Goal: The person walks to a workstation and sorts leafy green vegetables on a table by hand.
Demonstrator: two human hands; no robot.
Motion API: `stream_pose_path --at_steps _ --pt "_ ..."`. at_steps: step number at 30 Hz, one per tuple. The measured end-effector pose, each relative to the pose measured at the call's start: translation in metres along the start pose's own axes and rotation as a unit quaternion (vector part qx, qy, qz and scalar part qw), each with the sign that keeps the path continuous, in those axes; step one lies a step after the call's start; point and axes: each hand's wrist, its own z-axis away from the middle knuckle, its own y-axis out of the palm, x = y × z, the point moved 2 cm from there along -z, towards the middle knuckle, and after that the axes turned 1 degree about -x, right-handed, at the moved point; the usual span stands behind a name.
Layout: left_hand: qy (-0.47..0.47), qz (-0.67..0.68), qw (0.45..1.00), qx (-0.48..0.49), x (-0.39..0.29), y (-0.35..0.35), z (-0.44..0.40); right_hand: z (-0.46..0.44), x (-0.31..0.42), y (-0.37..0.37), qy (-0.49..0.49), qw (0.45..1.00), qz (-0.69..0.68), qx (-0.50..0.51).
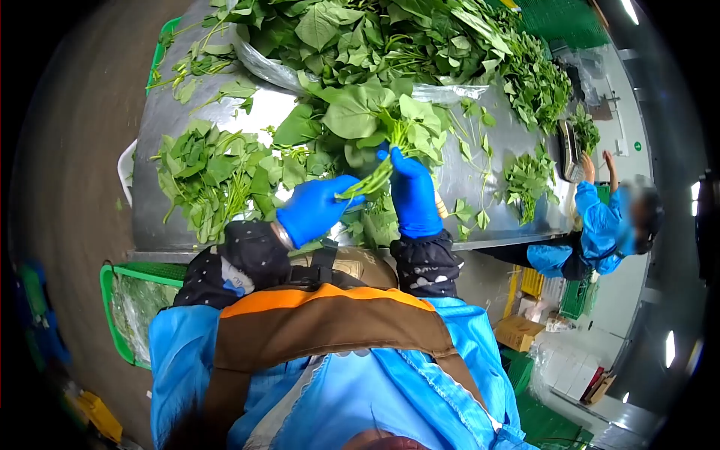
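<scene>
Both my hands wear blue gloves and meet over the near edge of the metal table. My right hand (411,193) is closed round a bunch of leafy greens (358,112), whose broad leaves point away from me. The pale green stems run down toward my left hand (315,210), which pinches their lower ends between thumb and fingers. Left of my hands lies a pile of loose leafy greens (214,176), stems toward me. More leaves lie on the table just beneath my hands and are partly hidden by them.
A large heap of greens (367,37) on clear plastic covers the far side of the metal table (150,217). Smaller bunches (529,184) lie to the right, near a scale (570,150). A co-worker (604,225) stands at the right end. A green crate (112,315) sits lower left.
</scene>
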Motion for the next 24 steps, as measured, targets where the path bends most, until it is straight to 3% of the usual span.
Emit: stream_pose_path --at_steps 3,4,6,7,8,9,10,12,14,16,18,19,22,24 --pt "0.123 -0.032 0.992 -0.024 0.027 -0.005 0.031 -0.033 -0.008 -0.044 -0.059 0.994 -0.003 -0.087" --pt "0.084 0.015 0.996 0.003 0.032 -0.011 0.042 -0.04 -0.005 -0.062 -0.103 0.988 -0.003 -0.117" --pt "0.006 0.107 0.993 0.05 0.032 -0.029 0.055 -0.035 0.016 -0.066 -0.102 0.981 0.064 -0.154" --pt "-0.019 -0.1 0.992 0.076 0.029 -0.041 0.048 -0.032 0.021 -0.064 -0.109 0.98 0.082 -0.143" --pt "-0.045 -0.302 0.947 0.1 0.03 -0.051 0.039 -0.029 0.024 -0.06 -0.114 0.98 0.1 -0.13" --pt "0.051 -0.342 0.938 0.028 0.033 -0.054 0.036 -0.028 0.024 -0.055 -0.118 0.979 0.101 -0.13" --pt "0.065 -0.419 0.905 -0.027 0.035 -0.052 0.031 -0.027 0.025 -0.048 -0.118 0.981 0.097 -0.122" --pt "0.071 -0.224 0.971 -0.027 0.012 -0.047 0.012 -0.022 0.026 -0.034 -0.117 0.983 0.091 -0.112" --pt "0.027 -0.102 0.992 -0.071 -0.001 -0.031 -0.002 -0.016 0.028 -0.021 -0.105 0.985 0.093 -0.101" --pt "0.015 -0.02 0.995 -0.1 -0.003 -0.026 -0.01 -0.009 0.032 -0.01 -0.028 0.993 0.026 -0.109" --pt "0.027 0.019 0.993 -0.115 0.001 -0.025 -0.016 -0.013 0.022 -0.01 0.014 0.989 -0.147 -0.015" --pt "0.056 0.111 0.992 -0.028 0.023 -0.015 -0.021 -0.011 0.02 -0.008 0.033 0.979 -0.201 -0.004" --pt "0.025 0.18 0.981 0.064 0.05 0.003 -0.02 -0.01 0.014 -0.001 0.104 0.948 -0.301 0.012" --pt "0.009 0.226 0.973 0.056 0.04 0.009 -0.023 -0.009 0.007 0.002 0.136 0.933 -0.333 0.028"
